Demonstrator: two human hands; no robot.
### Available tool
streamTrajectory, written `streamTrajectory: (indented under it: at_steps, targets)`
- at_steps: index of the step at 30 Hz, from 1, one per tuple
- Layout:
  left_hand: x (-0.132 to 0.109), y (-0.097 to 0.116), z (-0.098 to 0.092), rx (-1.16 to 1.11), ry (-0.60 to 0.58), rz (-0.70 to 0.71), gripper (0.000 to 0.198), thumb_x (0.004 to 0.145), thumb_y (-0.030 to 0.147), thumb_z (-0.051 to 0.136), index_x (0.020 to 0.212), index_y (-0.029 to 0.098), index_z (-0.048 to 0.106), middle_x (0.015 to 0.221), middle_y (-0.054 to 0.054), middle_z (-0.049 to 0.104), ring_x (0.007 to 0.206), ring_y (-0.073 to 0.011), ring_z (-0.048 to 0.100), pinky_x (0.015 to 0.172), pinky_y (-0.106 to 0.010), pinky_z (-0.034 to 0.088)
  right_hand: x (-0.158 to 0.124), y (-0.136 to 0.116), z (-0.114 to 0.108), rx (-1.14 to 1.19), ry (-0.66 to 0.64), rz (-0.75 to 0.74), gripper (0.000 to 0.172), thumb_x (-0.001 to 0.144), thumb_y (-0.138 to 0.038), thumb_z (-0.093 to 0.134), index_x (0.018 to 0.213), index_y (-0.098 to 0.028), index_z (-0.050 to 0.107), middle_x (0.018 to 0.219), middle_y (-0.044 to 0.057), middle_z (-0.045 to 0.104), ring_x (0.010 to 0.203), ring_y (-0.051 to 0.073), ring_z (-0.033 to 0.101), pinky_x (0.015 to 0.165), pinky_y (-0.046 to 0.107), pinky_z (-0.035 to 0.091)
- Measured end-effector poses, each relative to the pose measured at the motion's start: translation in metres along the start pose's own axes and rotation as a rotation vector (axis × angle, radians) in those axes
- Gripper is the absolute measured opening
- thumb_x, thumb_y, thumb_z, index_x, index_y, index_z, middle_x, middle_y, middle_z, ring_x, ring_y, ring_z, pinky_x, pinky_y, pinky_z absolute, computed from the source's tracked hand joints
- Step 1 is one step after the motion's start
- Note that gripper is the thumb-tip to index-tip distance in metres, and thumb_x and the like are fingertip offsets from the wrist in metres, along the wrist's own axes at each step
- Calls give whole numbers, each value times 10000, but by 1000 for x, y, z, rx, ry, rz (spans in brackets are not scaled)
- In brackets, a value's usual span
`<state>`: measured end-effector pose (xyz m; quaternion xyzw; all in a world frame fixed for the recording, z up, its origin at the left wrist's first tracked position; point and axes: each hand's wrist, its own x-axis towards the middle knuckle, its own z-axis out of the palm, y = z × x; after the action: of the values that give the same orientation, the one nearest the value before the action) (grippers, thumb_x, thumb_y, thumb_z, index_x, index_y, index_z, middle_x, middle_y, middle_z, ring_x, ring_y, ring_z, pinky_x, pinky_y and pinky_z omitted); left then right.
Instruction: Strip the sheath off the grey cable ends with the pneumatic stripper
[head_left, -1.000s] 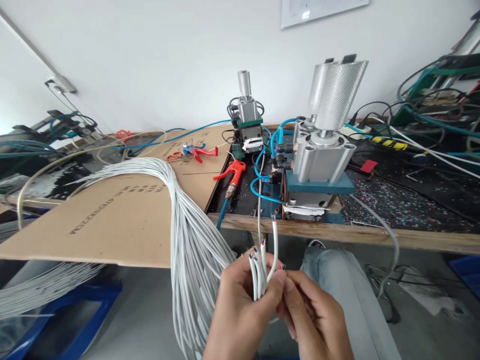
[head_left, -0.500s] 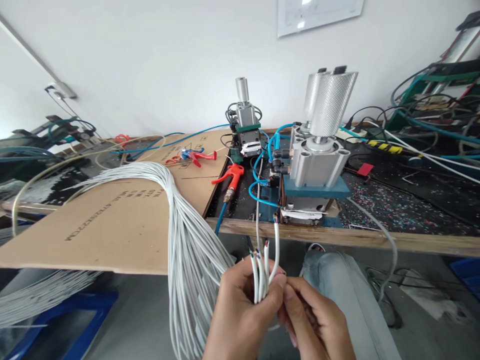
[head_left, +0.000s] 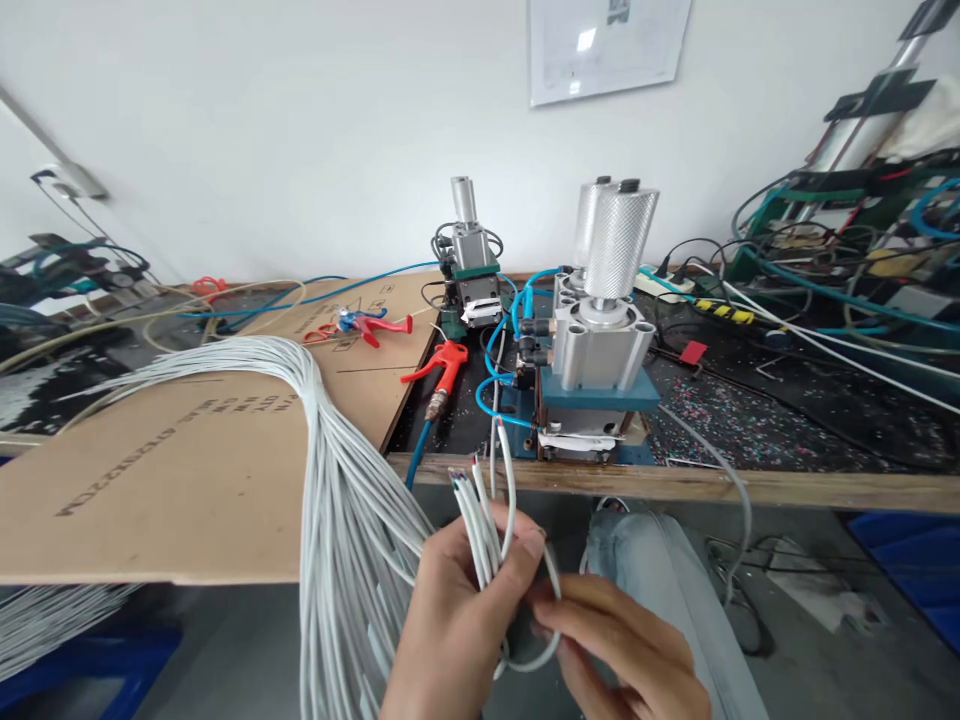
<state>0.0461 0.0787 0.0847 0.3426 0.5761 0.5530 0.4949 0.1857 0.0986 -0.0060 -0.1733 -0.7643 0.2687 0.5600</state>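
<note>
My left hand (head_left: 469, 600) is closed around several white cables (head_left: 480, 530), whose cut ends with coloured cores point up above the fingers. One cable end stands apart, higher than the others. Just right of it, my right hand (head_left: 615, 640) has its fingers around a looped white cable (head_left: 553, 610); the fingertips are partly hidden behind the loop. To the left, a thick bundle of white cables (head_left: 322, 480) lies over a cardboard sheet (head_left: 225, 470) and hangs down past the bench edge.
Behind the hands stands a pneumatic device (head_left: 600, 350) with knurled cylinders, beside a smaller one (head_left: 470, 255). A red air gun (head_left: 442, 375) and red-blue pliers (head_left: 367, 325) lie to the left. The wooden bench edge (head_left: 675, 487) runs across in front.
The view has shifted, so the bench items appear further left. My right hand has moved slightly away from my left hand, and a cable loop now shows between them.
</note>
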Motion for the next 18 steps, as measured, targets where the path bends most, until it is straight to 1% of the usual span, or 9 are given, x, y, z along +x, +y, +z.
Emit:
streamTrajectory:
  at_steps: [2, 4, 5, 8, 12, 13, 16, 18]
  targets:
    - [4, -4, -2, 41, -2, 11, 414, 840, 554, 773, 912, 159, 673, 547, 89, 302, 516, -65, 221, 469, -184, 185, 5, 7, -12, -158, 53, -22, 392, 929, 35, 555, 1249, -164, 660, 1128, 84, 731, 1036, 138, 721, 905, 189, 576]
    - [5, -8, -4, 37, 17, 21, 480, 842, 604, 754, 1030, 174, 656, 569, 93, 273, 535, -78, 202, 478, -198, 169, 10, 14, -21, -264, 80, -38, 343, 957, 23, 539, 1234, -141, 660, 1115, 85, 725, 1045, 126, 705, 925, 183, 558]
    - [5, -9, -5, 43, 24, 32, 497, 841, 620, 747, 1047, 179, 646, 575, 92, 267, 541, -83, 203, 483, -204, 168, 13, 17, -26, -299, 82, -41, 332, 966, 20, 530, 1235, -132, 654, 1107, 87, 717, 1037, 124, 697, 917, 186, 556]
    - [2, -8, -1, 103, 41, 75, 514, 828, 650, 741, 996, 172, 652, 567, 87, 258, 536, -84, 210, 488, -222, 154, 22, 26, -37, -371, 63, -69, 293, 984, 6, 514, 1216, -118, 645, 1081, 99, 694, 994, 135, 683, 873, 213, 557]
    - [-2, -1, 8, 39, 190, 77, 520, 766, 644, 796, 931, 172, 655, 586, 72, 285, 560, -83, 209, 511, -228, 144, 33, 33, -47, -438, 18, -102, 247, 979, -6, 535, 1170, -117, 646, 1035, 92, 688, 941, 148, 674, 839, 240, 536]
    - [-2, 0, 9, 21, 207, 71, 517, 762, 639, 801, 931, 173, 652, 591, 70, 288, 565, -83, 207, 515, -228, 146, 35, 34, -49, -448, 17, -103, 239, 976, -7, 539, 1161, -115, 645, 1030, 91, 685, 932, 147, 670, 835, 241, 529]
    - [1, -1, 7, 19, 159, 67, 503, 780, 629, 791, 946, 177, 646, 571, 72, 285, 546, -83, 210, 506, -228, 156, 39, 35, -50, -463, 9, -98, 225, 983, -17, 533, 1155, -115, 640, 1034, 89, 680, 936, 146, 662, 839, 242, 515]
    - [4, -4, 4, 34, 132, 77, 493, 791, 624, 785, 961, 183, 644, 575, 65, 311, 542, -87, 231, 498, -225, 178, 41, 34, -50, -464, -10, -84, 222, 988, -26, 526, 1156, -118, 638, 1035, 83, 677, 933, 145, 656, 837, 245, 513]
